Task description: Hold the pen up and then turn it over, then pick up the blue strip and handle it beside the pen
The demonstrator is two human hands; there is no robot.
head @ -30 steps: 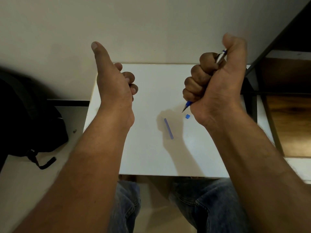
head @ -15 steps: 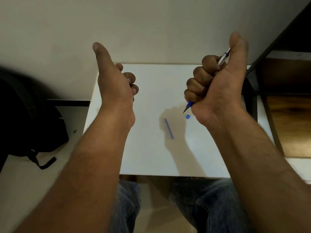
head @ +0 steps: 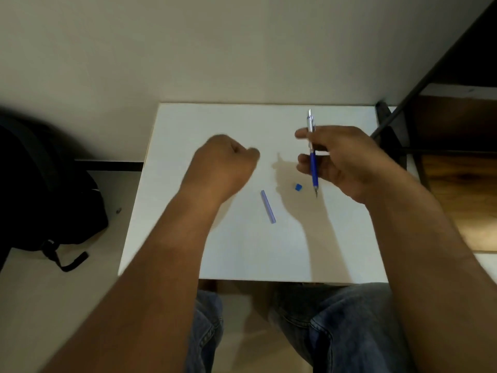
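- Jeans (head: pixel 336 327): knees under the near edge of the counter (head: pixel 242 254), person seated.
- Both forearms come in from the bottom and cross over the counter's near edge.
- Strip (head: pixel 268 206): thin pale-blue piece lying flat mid-counter, angled, touched by neither hand.
- Cube (head: pixel 298 187): small blue bit on the counter, just right of the strip's far end, near the pen tip but apart from it.
- Right hand (head: pixel 341 160): fingers loosely curled round the pen (head: pixel 313 160), gripping it at mid-barrel. Tip points down toward the near side, silver clip end sticks up toward the wall. Tip looks just above the counter, not writing; contact can't be confirmed.
- Left hand (head: pixel 223 162): curled into a fist above the counter, left of the strip, blurred. Nothing visible in it; can't rule out something tiny inside.
- Bag (head: pixel 45 189): black, on the floor at left, well apart from the work.
- Shelf frame (head: pixel 398 135): dark, right of the counter against the wall.
- Step, my read: pen is in hand, loose parts still on the counter, so it looks like pen assembly or disassembly midway.
- Next move, judged: left hand has to open and pinch the strip or cube; both are small and flat, so a fingertip pick, with the right hand steadying the pen.
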